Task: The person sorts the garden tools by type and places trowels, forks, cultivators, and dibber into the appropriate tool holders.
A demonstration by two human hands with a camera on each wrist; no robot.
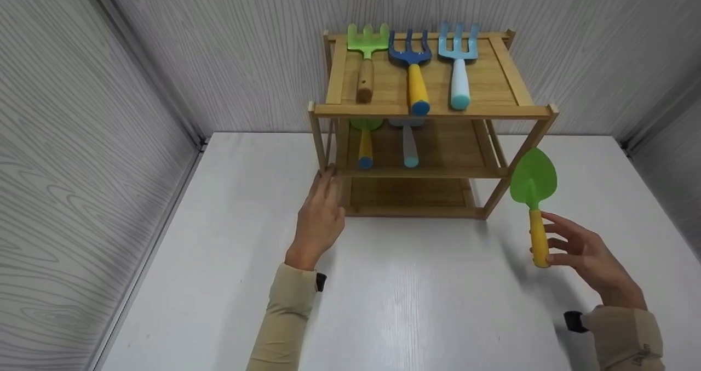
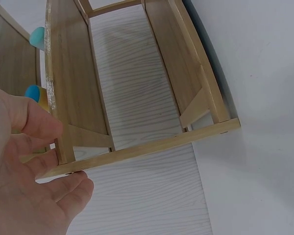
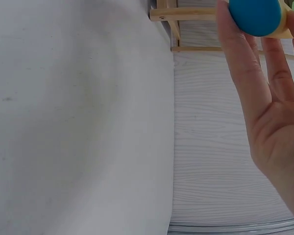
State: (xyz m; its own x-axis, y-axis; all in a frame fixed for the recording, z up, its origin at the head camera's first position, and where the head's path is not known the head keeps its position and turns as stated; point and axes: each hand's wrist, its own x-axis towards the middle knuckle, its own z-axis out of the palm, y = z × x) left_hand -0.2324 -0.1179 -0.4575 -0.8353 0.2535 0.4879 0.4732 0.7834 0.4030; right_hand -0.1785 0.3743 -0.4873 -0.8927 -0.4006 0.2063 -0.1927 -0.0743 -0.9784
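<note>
In the head view, my right hand (image 1: 590, 257) pinches the yellow handle of a green garden trowel (image 1: 534, 176) between fingers and thumb. The trowel is upright, blade up, right of a wooden three-tier rack (image 1: 427, 172). Its blue handle end (image 3: 255, 14) shows close up in the right wrist view. My left hand (image 1: 319, 220) grips the rack's left front corner at the middle shelf. Thumb and fingers (image 2: 73, 193) lie on either side of the wood there in the left wrist view.
On the top shelf lie a green hand fork (image 1: 366, 80), a dark blue one (image 1: 417, 86) and a light blue one (image 1: 459, 80). A green trowel (image 1: 366, 146) and a grey-handled tool (image 1: 409, 146) lie on the middle shelf. Grey wood-grain walls (image 1: 246, 58) enclose the white table (image 1: 383, 294).
</note>
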